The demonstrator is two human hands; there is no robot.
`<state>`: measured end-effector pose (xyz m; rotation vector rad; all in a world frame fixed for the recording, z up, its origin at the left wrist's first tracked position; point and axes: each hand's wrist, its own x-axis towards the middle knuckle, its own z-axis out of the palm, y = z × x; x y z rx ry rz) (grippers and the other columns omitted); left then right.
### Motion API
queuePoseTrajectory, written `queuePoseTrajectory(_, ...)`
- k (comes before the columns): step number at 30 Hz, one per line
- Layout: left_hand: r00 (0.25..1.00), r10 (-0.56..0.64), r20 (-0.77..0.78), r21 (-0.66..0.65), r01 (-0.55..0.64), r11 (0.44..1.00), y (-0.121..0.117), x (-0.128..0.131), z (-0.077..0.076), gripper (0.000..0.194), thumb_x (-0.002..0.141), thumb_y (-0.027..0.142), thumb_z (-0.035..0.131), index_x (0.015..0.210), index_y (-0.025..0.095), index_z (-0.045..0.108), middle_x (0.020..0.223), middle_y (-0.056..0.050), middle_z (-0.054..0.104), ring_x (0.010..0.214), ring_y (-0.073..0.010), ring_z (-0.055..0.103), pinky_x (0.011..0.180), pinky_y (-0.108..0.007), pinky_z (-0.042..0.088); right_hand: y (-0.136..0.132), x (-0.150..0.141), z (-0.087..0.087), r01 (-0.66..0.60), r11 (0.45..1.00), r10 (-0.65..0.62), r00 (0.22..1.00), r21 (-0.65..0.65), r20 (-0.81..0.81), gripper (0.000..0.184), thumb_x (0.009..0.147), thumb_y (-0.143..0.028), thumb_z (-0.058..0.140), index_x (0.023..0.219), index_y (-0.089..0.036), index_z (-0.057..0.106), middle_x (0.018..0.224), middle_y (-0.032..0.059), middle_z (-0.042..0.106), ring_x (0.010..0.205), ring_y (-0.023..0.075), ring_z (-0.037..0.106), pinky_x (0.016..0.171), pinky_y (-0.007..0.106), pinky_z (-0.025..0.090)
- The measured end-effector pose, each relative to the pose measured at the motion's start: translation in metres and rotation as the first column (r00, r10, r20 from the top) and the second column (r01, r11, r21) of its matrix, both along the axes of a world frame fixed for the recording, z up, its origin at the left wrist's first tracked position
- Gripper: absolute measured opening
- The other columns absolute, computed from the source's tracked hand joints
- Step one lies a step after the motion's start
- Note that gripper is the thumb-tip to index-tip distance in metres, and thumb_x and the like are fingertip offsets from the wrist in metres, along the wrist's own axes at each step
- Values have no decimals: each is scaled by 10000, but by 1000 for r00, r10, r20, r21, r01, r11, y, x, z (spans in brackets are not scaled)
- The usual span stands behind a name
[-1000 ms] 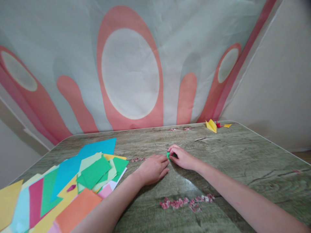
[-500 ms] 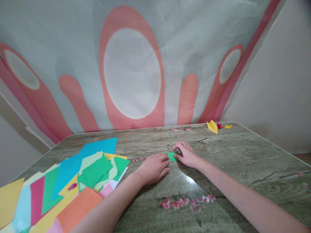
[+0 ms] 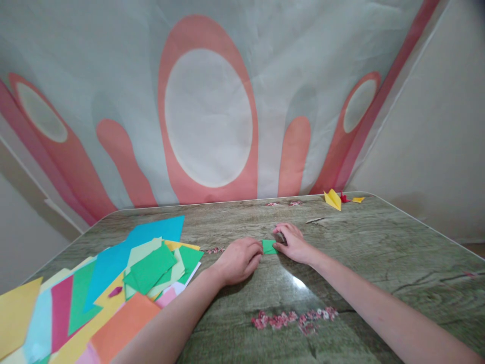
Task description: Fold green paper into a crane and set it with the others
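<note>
Lying between the left hand (image 3: 241,260) and right hand (image 3: 293,243), the green paper piece (image 3: 269,246) seems light, easily creased; its edges should suit pinching. The right grip is narrowly parted; the left I cannot tell.

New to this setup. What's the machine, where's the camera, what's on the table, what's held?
No machine: just a person's bare hands, seen by one head-worn camera looking forward and down. The left hand and right hand flank a small green paper on a wood-patterned table. Their fingers meet its edges; whether it's pinched isn't clear. Left lies a pile of coloured paper; far right, a folded yellow paper, a small red piece and a smaller yellow piece.
</note>
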<state>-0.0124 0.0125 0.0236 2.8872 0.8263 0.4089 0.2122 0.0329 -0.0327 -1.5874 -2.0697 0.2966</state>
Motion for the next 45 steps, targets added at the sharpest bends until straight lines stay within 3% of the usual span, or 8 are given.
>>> queuePoseTrajectory(5, 998, -22, -55, 58, 25, 998, -5, 10, -7, 385, 895, 342, 402, 1252, 207, 444, 1226, -53, 512, 1196, -236, 364, 1022, -399, 277, 1, 0, -2, -3, 1000, 3, 1000, 7, -2, 335, 722, -290, 624, 1039, -221, 541, 1138, 74, 522, 1117, 228, 432, 937, 396, 321)
queuePoseTrajectory(17, 997, 12, -78, 31, -9, 999, -6, 13, -7, 365, 899, 386, 385, 1199, 216, 504, 1181, -47, 542, 1182, -234, 364, 1020, -401, 266, 4, 1, -5, 11, 1000, -11, 1000, -7, 10, 333, 733, -273, 610, 1051, -209, 536, 1160, 79, 509, 1124, 225, 424, 947, 392, 316)
queuePoseTrajectory(24, 997, 14, -70, 37, -12, 999, -6, 13, -8, 358, 898, 380, 388, 1191, 213, 507, 1181, -48, 545, 1176, -231, 374, 1015, -401, 275, 2, 0, -10, 41, 998, -41, 999, 53, -3, 223, 834, -239, 483, 1049, -203, 533, 1136, 73, 538, 1101, 198, 446, 943, 380, 323)
queuePoseTrajectory(30, 998, 11, -68, 53, -8, 999, -6, 12, -9, 361, 898, 375, 390, 1209, 224, 494, 1169, -59, 537, 1180, -236, 372, 1013, -417, 277, -6, -7, -4, 34, 992, -43, 996, 120, 75, 375, 794, -390, 561, 1099, -177, 516, 1168, 114, 514, 1125, 240, 422, 954, 399, 309)
queuePoseTrajectory(45, 997, 71, -42, 90, -66, 994, -11, 5, -5, 266, 889, 326, 426, 1068, 242, 602, 1126, -65, 518, 1233, -271, 312, 1030, -479, 256, -4, -5, -5, 68, 995, -76, 993, 77, 92, 404, 774, -386, 579, 1118, -185, 512, 1175, 115, 504, 1121, 239, 424, 947, 398, 314)
